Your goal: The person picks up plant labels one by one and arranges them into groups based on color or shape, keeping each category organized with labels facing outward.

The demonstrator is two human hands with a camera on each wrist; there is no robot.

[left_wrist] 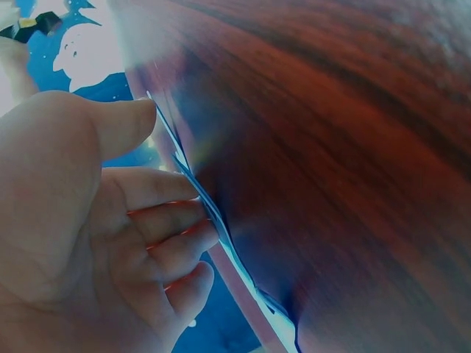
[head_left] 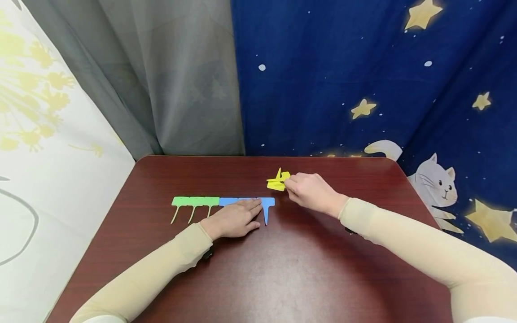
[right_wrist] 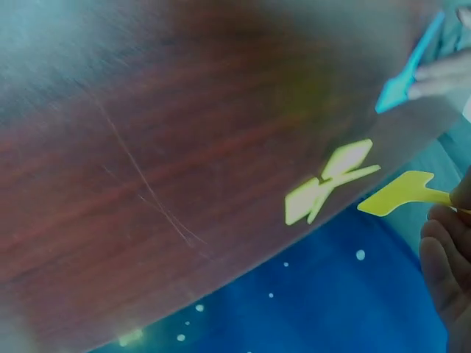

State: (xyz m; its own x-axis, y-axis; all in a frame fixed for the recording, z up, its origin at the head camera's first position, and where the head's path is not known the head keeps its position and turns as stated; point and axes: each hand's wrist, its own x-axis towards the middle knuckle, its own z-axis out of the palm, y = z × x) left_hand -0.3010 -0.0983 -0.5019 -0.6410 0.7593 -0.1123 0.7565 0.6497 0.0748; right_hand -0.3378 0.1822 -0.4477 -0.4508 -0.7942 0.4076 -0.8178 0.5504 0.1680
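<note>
Near the desk's (head_left: 323,278) middle, my left hand (head_left: 235,218) is hiding the lower parts of two blue tags (head_left: 228,201). Toward the desk's far edge, my right fingers (right_wrist: 440,268) are covering part of a yellow tag (right_wrist: 399,194), and the right wrist view is cutting them off. The desk's near edge is falling outside the head view.

Behind the bare left hand (head_left: 235,219) and right hand (head_left: 313,192), long plain cream sleeves (head_left: 149,273) end in cuffs (head_left: 355,211), a small black piece (head_left: 208,254) showing beneath each, with white fabric (head_left: 106,319) farther back.
</note>
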